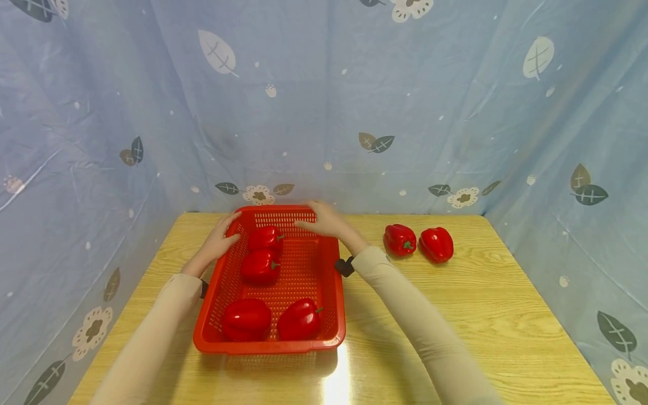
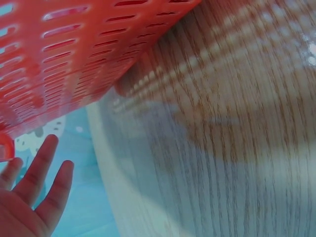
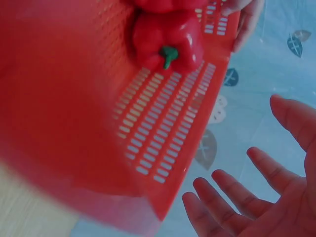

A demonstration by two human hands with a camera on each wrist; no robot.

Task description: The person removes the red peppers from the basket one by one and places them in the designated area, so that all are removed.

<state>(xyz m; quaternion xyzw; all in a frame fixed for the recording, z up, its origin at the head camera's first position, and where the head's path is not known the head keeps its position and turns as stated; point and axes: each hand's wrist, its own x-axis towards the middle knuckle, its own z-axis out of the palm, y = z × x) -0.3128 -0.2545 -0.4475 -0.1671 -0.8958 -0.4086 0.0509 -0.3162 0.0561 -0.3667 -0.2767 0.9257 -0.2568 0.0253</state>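
A red plastic basket (image 1: 331, 304) with slotted walls stands on the table. Inside lie several red bell peppers: two at its left side, one of them a pepper (image 1: 260, 266) with a green stem, and two near the front, including another pepper (image 1: 300, 319). My left hand (image 1: 216, 243) is at the left rim toward the back, thumb on the inner side; its fingers (image 2: 60, 190) stretch out beside the outer wall. Close to the far right corner is my right hand (image 1: 324, 218), its fingers spread and, in the right wrist view, apart from the rim.
Two more red bell peppers, one pepper (image 1: 400, 241) and a second pepper (image 1: 436, 245), lie on the wooden table (image 1: 455, 315) right of the basket. A blue patterned curtain (image 1: 324, 112) surrounds the table at the back and both sides.
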